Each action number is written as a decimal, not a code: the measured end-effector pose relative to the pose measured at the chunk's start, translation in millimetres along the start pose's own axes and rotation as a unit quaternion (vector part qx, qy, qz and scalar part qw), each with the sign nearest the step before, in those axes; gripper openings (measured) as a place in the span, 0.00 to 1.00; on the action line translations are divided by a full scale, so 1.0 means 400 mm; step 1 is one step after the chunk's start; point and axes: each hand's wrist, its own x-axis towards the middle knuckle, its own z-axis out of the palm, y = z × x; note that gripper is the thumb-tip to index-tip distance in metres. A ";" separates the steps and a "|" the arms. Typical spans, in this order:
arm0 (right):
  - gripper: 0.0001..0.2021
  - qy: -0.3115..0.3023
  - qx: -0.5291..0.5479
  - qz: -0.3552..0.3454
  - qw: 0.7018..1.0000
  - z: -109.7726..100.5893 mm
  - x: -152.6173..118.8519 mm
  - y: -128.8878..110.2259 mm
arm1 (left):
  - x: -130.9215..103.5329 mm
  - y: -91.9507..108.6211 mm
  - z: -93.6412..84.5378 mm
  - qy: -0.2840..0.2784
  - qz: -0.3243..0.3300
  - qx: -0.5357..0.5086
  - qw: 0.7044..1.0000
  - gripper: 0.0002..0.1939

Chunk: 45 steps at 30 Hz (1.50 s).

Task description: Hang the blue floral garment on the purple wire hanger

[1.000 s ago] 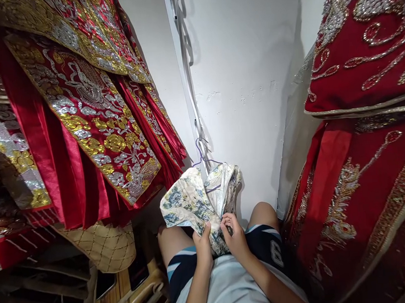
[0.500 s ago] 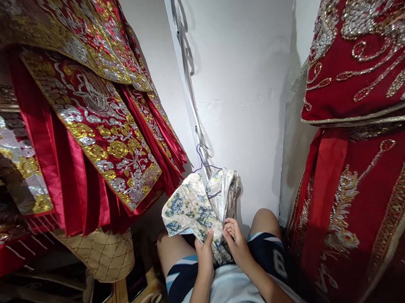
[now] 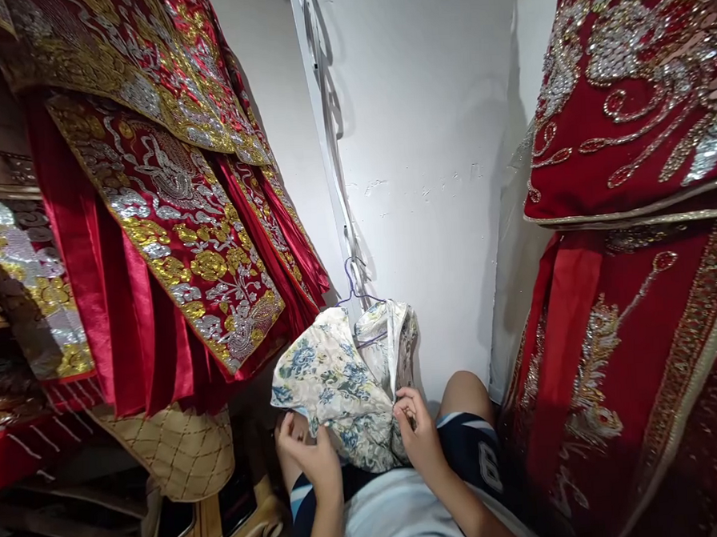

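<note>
A cream garment (image 3: 341, 390) with blue and green flowers hangs in front of me on a thin purple hanger (image 3: 351, 281). Its front is parted, and inside the opening the hanger's lower bar shows. With thumb and fingertips pinched, my right hand (image 3: 420, 435) holds the edge of the opening on the right side. My left hand (image 3: 313, 457) is at the lower left of the garment, thumb and fingers spread apart. The thumb is close to the cloth; whether it touches is hard to tell.
Red embroidered robes (image 3: 194, 237) hang at left, and a beaded red dress (image 3: 641, 149) at right. A white metal rail (image 3: 327, 134) runs along the wall behind the hanger. Phones (image 3: 175, 525) lie on a wooden seat (image 3: 207, 529) at lower left, beside a tan quilted cloth (image 3: 181, 454).
My left hand has let go of the garment's lower front and moved left, its fingers opening. The garment's left side has spread out leftward. My right hand keeps its pinch.
</note>
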 end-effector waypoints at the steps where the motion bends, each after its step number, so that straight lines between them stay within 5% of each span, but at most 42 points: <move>1: 0.09 -0.008 0.011 0.005 1.000 0.003 0.000 -0.006 | -0.009 0.011 -0.009 0.012 0.060 0.010 0.998 0.30; 2: 0.09 -0.016 0.026 0.013 0.999 0.007 0.000 -0.012 | -0.024 0.022 -0.013 0.005 0.110 0.019 0.994 0.30; 4: 0.09 -0.029 0.075 0.045 0.996 0.015 0.000 -0.028 | -0.067 0.042 -0.006 -0.095 0.173 0.026 0.980 0.23; 8: 0.09 -0.086 0.184 0.146 0.968 0.025 -0.001 -0.058 | -0.131 0.056 0.036 -0.380 0.121 0.036 0.916 0.13; 12: 0.06 -0.112 0.208 0.169 0.957 0.018 0.022 -0.086 | -0.125 0.042 0.057 -0.438 0.074 0.029 0.895 0.08; 17: 0.10 -0.075 0.267 0.196 0.941 0.008 0.172 -0.170 | -0.081 0.012 0.072 -0.468 0.071 0.042 0.880 0.13; 23: 0.13 -0.076 0.270 0.098 0.955 0.065 0.392 -0.331 | -0.031 -0.039 0.126 -0.456 0.063 0.061 0.886 0.11; 29: 0.08 -0.063 0.279 0.054 0.957 0.106 0.366 -0.327 | -0.008 -0.074 0.145 -0.442 0.062 0.051 0.893 0.10; 33: 0.07 -0.049 0.248 0.043 0.967 0.082 0.332 -0.301 | 0.041 0.063 0.151 -0.388 0.062 -0.043 0.919 0.13; 36: 0.08 -0.060 0.211 0.025 0.975 0.056 0.341 -0.321 | 0.109 0.221 0.176 -0.332 0.135 -0.112 0.927 0.15; 38: 0.08 -0.075 0.196 0.002 0.978 0.046 0.355 -0.339 | 0.155 0.302 0.203 -0.348 0.191 -0.086 0.914 0.19; 41: 0.06 -0.079 0.182 -0.034 0.980 0.045 0.363 -0.349 | 0.193 0.369 0.235 -0.378 0.269 -0.016 0.886 0.10; 45: 0.07 -0.042 0.149 -0.077 0.985 0.069 0.342 -0.323 | 0.189 0.394 0.235 -0.309 0.330 0.002 0.892 0.10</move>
